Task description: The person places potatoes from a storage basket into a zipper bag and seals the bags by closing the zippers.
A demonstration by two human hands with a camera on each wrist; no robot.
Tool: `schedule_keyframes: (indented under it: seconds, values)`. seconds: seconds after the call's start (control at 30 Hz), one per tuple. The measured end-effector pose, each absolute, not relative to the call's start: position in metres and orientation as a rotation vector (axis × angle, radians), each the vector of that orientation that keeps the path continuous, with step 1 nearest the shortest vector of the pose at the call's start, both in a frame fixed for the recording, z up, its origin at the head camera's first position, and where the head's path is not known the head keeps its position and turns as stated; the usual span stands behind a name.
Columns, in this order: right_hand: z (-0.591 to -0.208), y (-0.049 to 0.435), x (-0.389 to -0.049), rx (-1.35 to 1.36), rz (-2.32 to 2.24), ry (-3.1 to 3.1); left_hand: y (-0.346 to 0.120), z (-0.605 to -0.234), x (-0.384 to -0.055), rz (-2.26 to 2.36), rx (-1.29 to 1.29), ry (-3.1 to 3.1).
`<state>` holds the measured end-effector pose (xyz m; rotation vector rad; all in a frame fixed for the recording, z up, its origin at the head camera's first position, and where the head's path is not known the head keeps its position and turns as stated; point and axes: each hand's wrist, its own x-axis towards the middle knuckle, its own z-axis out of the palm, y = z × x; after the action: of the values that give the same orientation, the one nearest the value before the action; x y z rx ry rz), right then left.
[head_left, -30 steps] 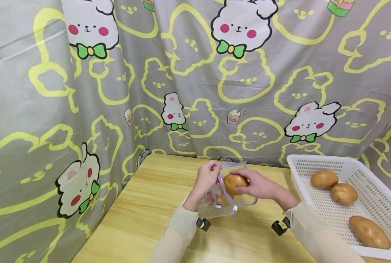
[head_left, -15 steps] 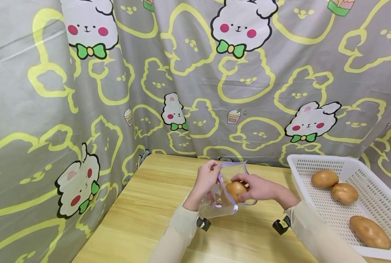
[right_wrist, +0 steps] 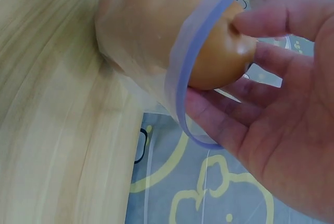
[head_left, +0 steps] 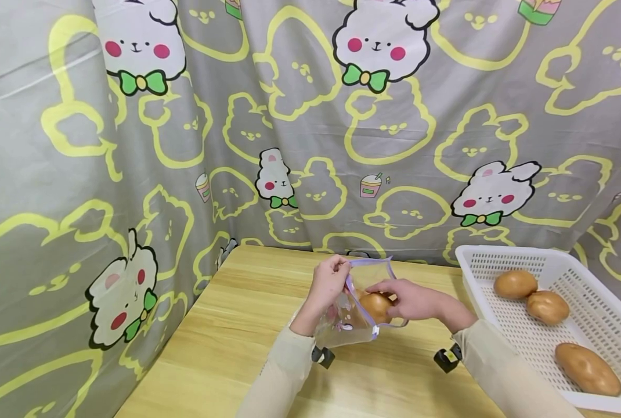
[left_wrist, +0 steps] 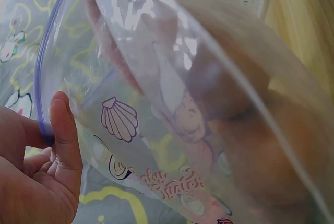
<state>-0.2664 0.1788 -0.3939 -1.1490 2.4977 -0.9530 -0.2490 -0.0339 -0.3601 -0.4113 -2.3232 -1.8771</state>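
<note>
My left hand (head_left: pixel 328 283) pinches the purple zip edge of a clear printed zip bag (head_left: pixel 349 335), keeping its mouth apart. Shells and pink lettering show on the bag in the left wrist view. A smooth brown potato (head_left: pixel 375 306) sits in the bag's mouth, gripped by my right hand (head_left: pixel 414 297) with the thumb on one side and fingers on the other. In the right wrist view the near end of this potato (right_wrist: pixel 224 51) pokes out past the purple rim. Deeper in the bag another brown potato (left_wrist: pixel 282 156) shows blurred through the plastic.
A white perforated basket (head_left: pixel 522 345) stands at the right of the wooden table (head_left: pixel 227 325), with a potato (head_left: pixel 587 368) near its front and two others behind, including one (head_left: pixel 515 284) at the back. A grey patterned curtain (head_left: pixel 310 139) hangs behind and to the left.
My right hand has lowered the potato slightly into the bag's mouth, and its fingers have shifted on it. The left hand has stayed in place on the bag's edge.
</note>
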Motion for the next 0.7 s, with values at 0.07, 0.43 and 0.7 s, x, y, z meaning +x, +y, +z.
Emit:
schedule_keyframes:
  seconds: [0.07, 0.43, 0.7]
  values:
    - [-0.394, 0.18, -0.267, -1.144, -0.968, 2.477, -0.034, -0.359, -0.248, -1.884, -0.41, -2.324]
    - [-0.394, 0.179, -0.265, -1.122, -0.983, 2.433, -0.031, -0.383, -0.268, -1.953, -0.405, -2.302]
    - [-0.394, 0.184, -0.266, -1.175, -1.011, 2.481, -0.031, -0.394, -0.276, -1.961, -0.381, -2.273]
